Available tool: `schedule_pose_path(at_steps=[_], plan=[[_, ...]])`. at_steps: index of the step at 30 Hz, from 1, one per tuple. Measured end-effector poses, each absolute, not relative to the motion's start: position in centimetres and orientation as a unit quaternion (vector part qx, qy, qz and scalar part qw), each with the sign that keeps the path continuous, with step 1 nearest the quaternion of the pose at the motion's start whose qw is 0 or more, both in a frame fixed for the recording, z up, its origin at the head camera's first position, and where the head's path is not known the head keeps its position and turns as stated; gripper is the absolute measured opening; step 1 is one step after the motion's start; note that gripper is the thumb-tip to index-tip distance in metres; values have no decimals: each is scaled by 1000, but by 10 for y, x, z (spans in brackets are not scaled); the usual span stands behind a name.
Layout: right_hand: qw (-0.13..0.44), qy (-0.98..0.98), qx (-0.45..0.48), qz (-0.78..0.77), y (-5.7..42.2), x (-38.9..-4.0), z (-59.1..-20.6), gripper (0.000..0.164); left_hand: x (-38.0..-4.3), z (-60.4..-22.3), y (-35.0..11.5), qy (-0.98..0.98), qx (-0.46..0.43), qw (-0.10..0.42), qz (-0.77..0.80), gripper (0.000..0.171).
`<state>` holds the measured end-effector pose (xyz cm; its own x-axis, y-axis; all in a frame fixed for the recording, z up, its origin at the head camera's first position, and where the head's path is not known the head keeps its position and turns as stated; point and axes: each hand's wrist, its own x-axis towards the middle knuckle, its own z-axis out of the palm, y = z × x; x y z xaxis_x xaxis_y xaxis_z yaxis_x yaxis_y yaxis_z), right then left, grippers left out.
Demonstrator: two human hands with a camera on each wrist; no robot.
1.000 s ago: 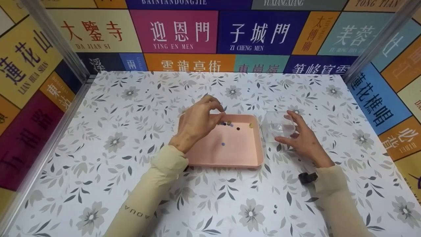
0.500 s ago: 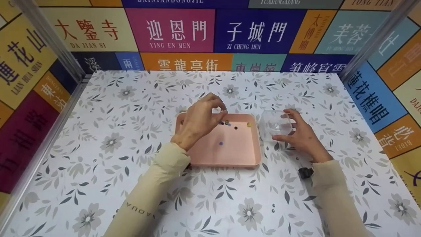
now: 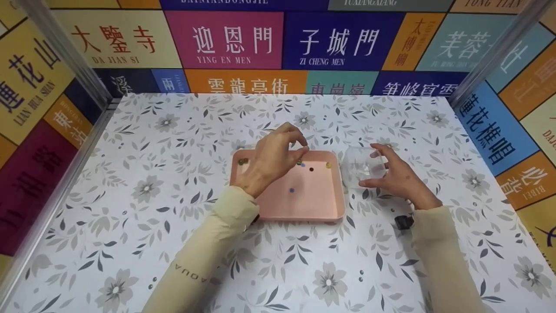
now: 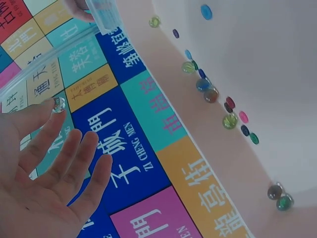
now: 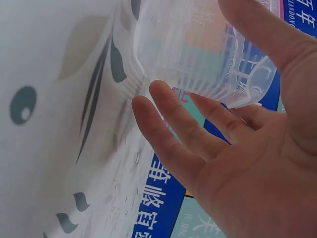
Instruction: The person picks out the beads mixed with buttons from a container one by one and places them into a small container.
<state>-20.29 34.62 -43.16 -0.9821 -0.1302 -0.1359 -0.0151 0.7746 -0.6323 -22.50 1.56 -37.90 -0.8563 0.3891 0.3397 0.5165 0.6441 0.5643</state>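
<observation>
In the left wrist view, thumb and forefinger of my left hand point(image 4: 64, 183) pinch a clear glass marble point(image 4: 59, 104), the other fingers loosely bent. The head view has this left hand point(image 3: 276, 158) over the far side of a shallow pink tray point(image 3: 312, 206). Inside the tray lie marbles, such as a yellow-green marble point(image 4: 230, 121), and small flat coloured pieces, such as a blue piece point(image 4: 206, 12). My right hand point(image 3: 402, 178) holds a clear plastic box point(image 3: 358, 167) from its right side, thumb and fingers on opposite sides. It stands just right of the tray.
A white tabletop with a leaf-and-flower pattern point(image 3: 195, 261) surrounds the tray. Panels with coloured blocks of lettering point(image 3: 234, 41) rise behind and at both sides. Several marbles and flat pieces lie along the tray's far wall point(image 4: 163, 64).
My left hand has shifted a little to the right over the tray, and green marbles in its far left corner now show. The right hand and the box stay almost where they were.
</observation>
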Motion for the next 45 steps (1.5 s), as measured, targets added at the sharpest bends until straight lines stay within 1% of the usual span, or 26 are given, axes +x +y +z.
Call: schedule_pose_path(at_steps=[6,14,23,36,45], plan=[[93,942,-40,-319,347,-204,-429,109,-225,-375,26,-902,-250,73,-345,13],[101,938,-30,-331,346,-205,-430,111,-227,-373,35,-900,-257,69,-346,13],[101,938,-29,-330,348,-203,-431,110,-235,-379,46,-907,-258,47,-330,16],[103,939,-30,-328,345,-204,-433,111,-242,-388,54,-917,-233,25,-323,15],[106,939,-29,-326,346,-205,-433,110,-245,-390,67,-917,-233,4,-323,15]])
